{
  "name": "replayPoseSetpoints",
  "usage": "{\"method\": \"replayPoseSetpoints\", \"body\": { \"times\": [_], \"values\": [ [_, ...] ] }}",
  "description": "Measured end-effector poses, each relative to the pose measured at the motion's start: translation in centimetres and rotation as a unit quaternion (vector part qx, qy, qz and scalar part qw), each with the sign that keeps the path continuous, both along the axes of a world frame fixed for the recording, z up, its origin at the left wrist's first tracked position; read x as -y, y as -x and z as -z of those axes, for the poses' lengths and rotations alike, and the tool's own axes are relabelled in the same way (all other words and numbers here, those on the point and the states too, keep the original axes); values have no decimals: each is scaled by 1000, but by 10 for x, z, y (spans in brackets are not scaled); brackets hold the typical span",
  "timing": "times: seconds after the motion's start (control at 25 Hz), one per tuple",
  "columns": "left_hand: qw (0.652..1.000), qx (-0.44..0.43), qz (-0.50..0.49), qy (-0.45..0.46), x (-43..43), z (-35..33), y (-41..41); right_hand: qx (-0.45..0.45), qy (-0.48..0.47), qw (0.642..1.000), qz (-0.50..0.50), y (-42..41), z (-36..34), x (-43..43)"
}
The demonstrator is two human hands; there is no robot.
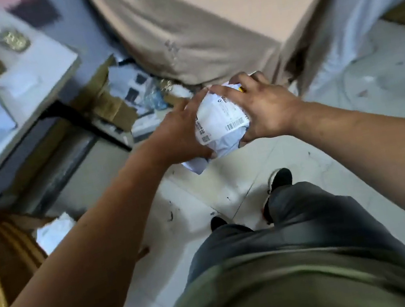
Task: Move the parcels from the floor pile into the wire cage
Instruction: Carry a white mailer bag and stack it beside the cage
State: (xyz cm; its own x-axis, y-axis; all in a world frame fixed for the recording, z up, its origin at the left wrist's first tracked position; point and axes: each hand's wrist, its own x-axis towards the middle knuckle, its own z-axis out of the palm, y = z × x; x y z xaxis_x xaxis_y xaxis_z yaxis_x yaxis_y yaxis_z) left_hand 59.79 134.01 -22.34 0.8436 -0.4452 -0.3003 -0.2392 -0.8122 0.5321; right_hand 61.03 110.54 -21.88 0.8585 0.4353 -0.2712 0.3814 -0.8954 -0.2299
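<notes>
Above the tiled floor [264,158], left hand [176,136] and right hand [264,110] both keep a clasping grip on one white parcel [220,120].

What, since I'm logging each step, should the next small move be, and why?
Probably turn to find the wire cage, then carry the white parcel toward it. The left hand and right hand both grip the parcel, held above the tiled floor, and no cage shows in this view.
</notes>
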Motion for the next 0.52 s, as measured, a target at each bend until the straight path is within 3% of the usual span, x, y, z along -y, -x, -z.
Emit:
{"method": "replayPoseSetpoints", "body": {
  "times": [0.12,0.28,0.52],
  "values": [
    [990,68,120,-20,69,-20,-10,26,-2,994,109,45,-23,67],
    [957,59,284,-19,197,-47,-13,55,-26,963,264,126,-29,168],
    [868,75,490,-35,403,-40,24,74,-9,869,489,245,-15,292]
  ]
}}
